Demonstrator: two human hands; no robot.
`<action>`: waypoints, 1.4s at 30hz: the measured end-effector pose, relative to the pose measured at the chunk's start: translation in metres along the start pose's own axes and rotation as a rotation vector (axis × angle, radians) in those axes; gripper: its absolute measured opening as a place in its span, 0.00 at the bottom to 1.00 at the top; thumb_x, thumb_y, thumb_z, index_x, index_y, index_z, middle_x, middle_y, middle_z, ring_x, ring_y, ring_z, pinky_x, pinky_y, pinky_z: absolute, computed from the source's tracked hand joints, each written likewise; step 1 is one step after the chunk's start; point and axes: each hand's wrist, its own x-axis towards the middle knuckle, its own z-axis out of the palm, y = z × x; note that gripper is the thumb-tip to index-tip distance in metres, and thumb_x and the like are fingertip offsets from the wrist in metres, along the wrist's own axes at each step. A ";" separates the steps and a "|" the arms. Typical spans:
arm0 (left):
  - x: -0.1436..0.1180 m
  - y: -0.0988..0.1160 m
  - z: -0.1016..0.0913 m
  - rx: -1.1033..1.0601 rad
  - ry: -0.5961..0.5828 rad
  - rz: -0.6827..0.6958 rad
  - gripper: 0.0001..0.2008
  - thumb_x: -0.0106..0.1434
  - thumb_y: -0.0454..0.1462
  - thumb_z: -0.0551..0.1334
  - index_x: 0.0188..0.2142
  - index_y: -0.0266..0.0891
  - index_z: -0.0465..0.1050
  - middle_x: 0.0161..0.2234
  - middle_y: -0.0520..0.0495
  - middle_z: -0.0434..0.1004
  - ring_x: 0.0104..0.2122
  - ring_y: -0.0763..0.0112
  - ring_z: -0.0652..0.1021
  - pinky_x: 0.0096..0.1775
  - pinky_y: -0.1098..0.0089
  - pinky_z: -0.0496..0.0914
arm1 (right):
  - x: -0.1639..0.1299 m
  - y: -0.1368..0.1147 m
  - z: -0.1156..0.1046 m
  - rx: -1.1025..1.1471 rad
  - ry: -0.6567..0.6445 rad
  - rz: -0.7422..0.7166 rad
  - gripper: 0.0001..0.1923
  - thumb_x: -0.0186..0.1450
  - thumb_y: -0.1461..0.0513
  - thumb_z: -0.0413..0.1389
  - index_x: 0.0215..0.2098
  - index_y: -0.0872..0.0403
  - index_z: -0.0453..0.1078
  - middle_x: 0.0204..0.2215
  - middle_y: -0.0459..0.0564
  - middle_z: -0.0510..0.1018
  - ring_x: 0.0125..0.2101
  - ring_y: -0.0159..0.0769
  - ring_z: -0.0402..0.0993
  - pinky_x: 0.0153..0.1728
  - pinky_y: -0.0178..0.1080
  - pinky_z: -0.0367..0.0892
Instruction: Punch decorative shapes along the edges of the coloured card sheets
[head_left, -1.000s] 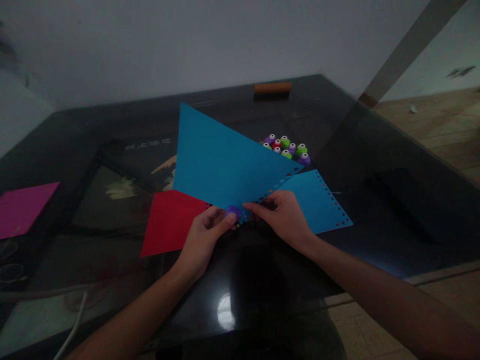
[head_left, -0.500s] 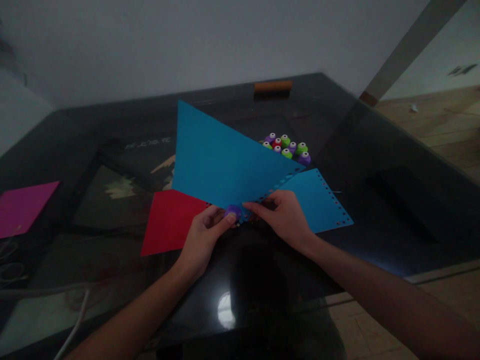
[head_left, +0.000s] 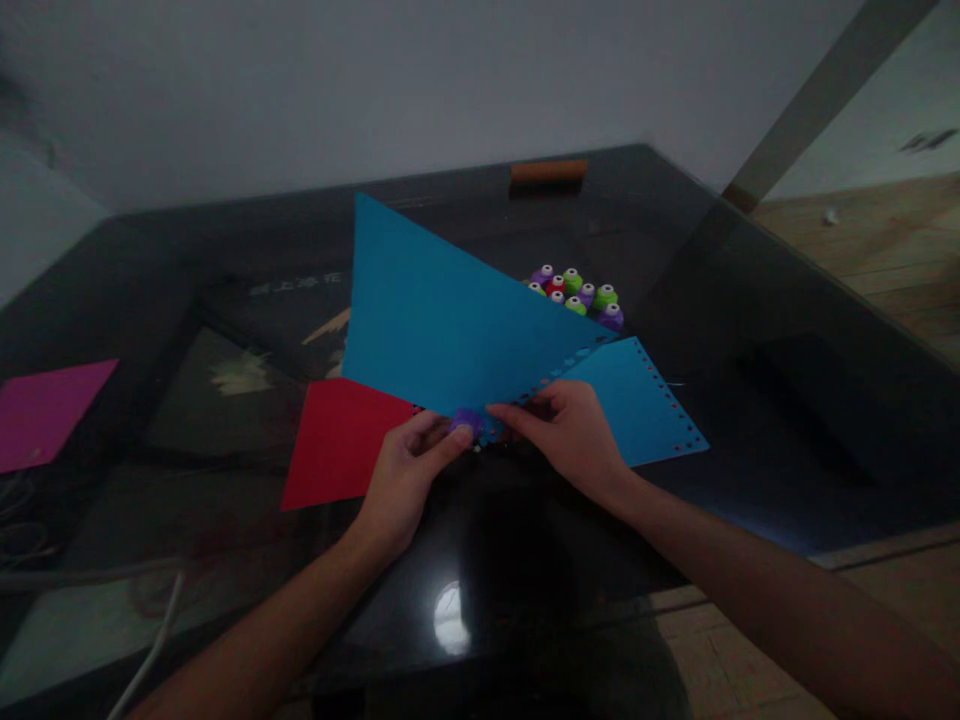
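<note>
Dark table (head_left: 675,250), wall (head_left: 450,90) at twelve o'clock; Chinese lettering (head_left: 296,284) at ten — blurred. Left hand (head_left: 401,470) clamps purple punch (head_left: 466,420); right hand (head_left: 576,437), raised blue sheet (head_left: 450,310).

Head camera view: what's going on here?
A person's left hand holds a small rounded purple plastic punch at the lower end of a raised blue paper sheet, and the right hand pinches the sheet's edge, which is lined with holes. A red paper sheet lies to the left, a lighter blue perforated paper sheet to the right, and a cluster of purple, green and red punches stands behind.
</note>
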 end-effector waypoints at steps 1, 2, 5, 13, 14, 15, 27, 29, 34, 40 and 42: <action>0.000 -0.001 0.000 -0.002 -0.003 0.005 0.11 0.59 0.38 0.66 0.42 0.39 0.76 0.41 0.46 0.80 0.42 0.66 0.78 0.47 0.67 0.68 | 0.000 0.000 0.000 0.003 0.003 -0.003 0.14 0.58 0.59 0.61 0.17 0.55 0.71 0.17 0.45 0.76 0.18 0.30 0.70 0.19 0.32 0.61; 0.000 -0.001 0.000 -0.003 -0.006 0.009 0.11 0.59 0.38 0.65 0.42 0.39 0.76 0.42 0.45 0.80 0.42 0.66 0.78 0.48 0.67 0.68 | 0.000 0.000 0.000 0.006 0.005 -0.005 0.13 0.58 0.59 0.61 0.17 0.55 0.71 0.17 0.45 0.76 0.18 0.30 0.70 0.19 0.32 0.61; 0.000 -0.001 0.000 -0.001 -0.004 0.019 0.11 0.59 0.38 0.65 0.42 0.40 0.76 0.42 0.46 0.80 0.42 0.66 0.78 0.48 0.67 0.68 | 0.000 0.000 0.001 0.013 0.009 -0.011 0.13 0.58 0.59 0.61 0.17 0.55 0.70 0.17 0.45 0.77 0.18 0.30 0.70 0.20 0.32 0.61; 0.000 0.001 0.000 0.012 0.006 0.026 0.11 0.59 0.38 0.66 0.41 0.39 0.77 0.41 0.46 0.81 0.42 0.65 0.78 0.47 0.66 0.69 | 0.000 0.001 0.001 0.071 0.012 0.006 0.11 0.58 0.58 0.61 0.21 0.55 0.70 0.19 0.46 0.77 0.19 0.32 0.72 0.21 0.32 0.64; 0.000 0.001 0.000 0.010 0.007 0.027 0.11 0.59 0.38 0.66 0.42 0.40 0.77 0.41 0.46 0.81 0.42 0.65 0.78 0.47 0.67 0.69 | 0.000 0.002 0.001 0.081 0.010 0.006 0.10 0.58 0.58 0.61 0.22 0.55 0.70 0.19 0.46 0.77 0.20 0.32 0.72 0.21 0.32 0.64; 0.000 0.001 0.000 0.009 0.009 0.029 0.11 0.59 0.38 0.66 0.42 0.40 0.77 0.41 0.46 0.80 0.42 0.66 0.78 0.47 0.67 0.69 | 0.000 0.002 0.001 0.088 0.009 0.004 0.10 0.58 0.58 0.61 0.22 0.55 0.70 0.19 0.46 0.77 0.20 0.32 0.72 0.21 0.32 0.65; -0.001 -0.001 0.000 0.002 0.012 0.053 0.11 0.59 0.38 0.66 0.43 0.41 0.77 0.42 0.47 0.80 0.43 0.66 0.78 0.50 0.66 0.68 | -0.001 0.001 0.002 0.116 0.009 0.000 0.10 0.57 0.58 0.61 0.23 0.55 0.70 0.19 0.45 0.77 0.20 0.31 0.71 0.21 0.33 0.64; -0.001 -0.001 0.000 -0.001 -0.001 0.060 0.11 0.60 0.38 0.65 0.43 0.42 0.77 0.43 0.47 0.80 0.43 0.66 0.77 0.50 0.65 0.68 | -0.001 0.002 0.002 0.090 0.007 -0.004 0.10 0.58 0.58 0.60 0.23 0.55 0.70 0.19 0.45 0.76 0.19 0.31 0.71 0.21 0.33 0.64; 0.000 -0.003 0.000 -0.001 -0.002 0.070 0.12 0.60 0.38 0.65 0.44 0.42 0.76 0.44 0.47 0.80 0.44 0.66 0.77 0.51 0.65 0.67 | -0.001 0.003 0.003 0.079 0.012 -0.009 0.11 0.58 0.58 0.60 0.22 0.55 0.70 0.19 0.45 0.76 0.19 0.31 0.71 0.21 0.33 0.64; -0.001 -0.004 -0.001 0.027 0.026 0.075 0.13 0.58 0.39 0.66 0.43 0.40 0.77 0.42 0.46 0.80 0.43 0.65 0.78 0.49 0.65 0.68 | -0.002 0.001 0.002 0.033 0.009 -0.026 0.12 0.58 0.57 0.60 0.21 0.55 0.69 0.19 0.45 0.76 0.20 0.31 0.71 0.21 0.32 0.62; -0.001 -0.004 -0.001 0.051 0.033 0.070 0.13 0.58 0.40 0.66 0.42 0.39 0.77 0.42 0.45 0.80 0.43 0.64 0.78 0.49 0.65 0.68 | -0.002 0.001 0.002 -0.032 0.015 -0.042 0.15 0.58 0.56 0.60 0.19 0.55 0.68 0.18 0.45 0.75 0.19 0.30 0.69 0.21 0.32 0.61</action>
